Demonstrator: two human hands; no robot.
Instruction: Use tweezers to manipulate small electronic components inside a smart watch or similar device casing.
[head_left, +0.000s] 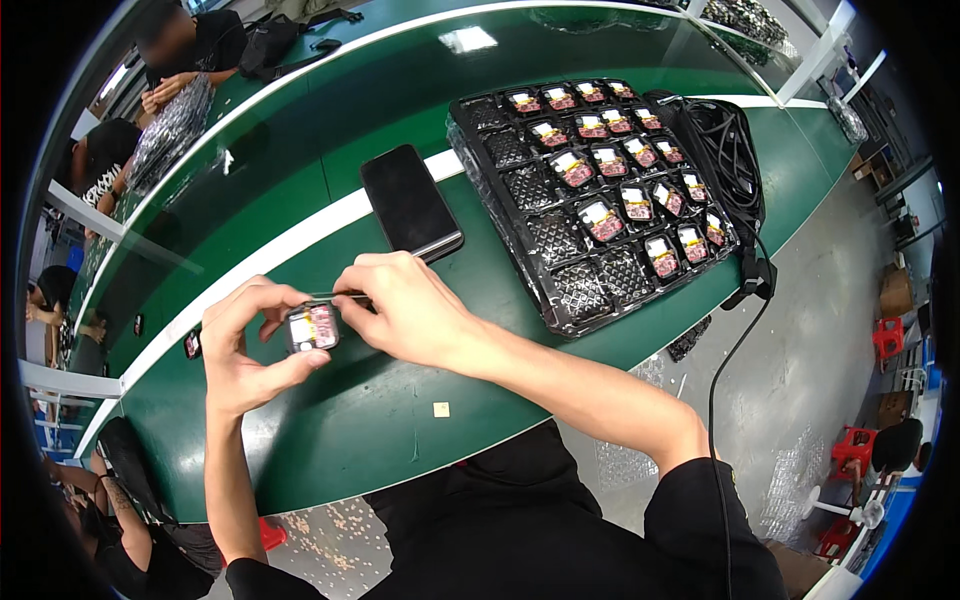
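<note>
Between the thumb and fingers of my left hand (240, 345) is a small dark square device (314, 327) with rounded corners, its face bearing a coloured label film. My right hand (410, 305) is closed at the device's upper right edge, pinching a thin stick-like thing (350, 295) whose kind I cannot make out. Beyond the right hand lies a black phone-like slab (408, 195) on the green table (360, 440). Farther right, a black plastic tray (518, 265) holds several similar labelled devices (602, 220) in its pockets; the left-hand and some near pockets show only their patterned bottoms.
A coiled black cable (725, 150) lies right of the tray and hangs over the table edge. A small yellowish square (441, 409) lies near the front edge. Another small device (193, 345) rests left of my left hand. Across a clear partition, people work at the far left.
</note>
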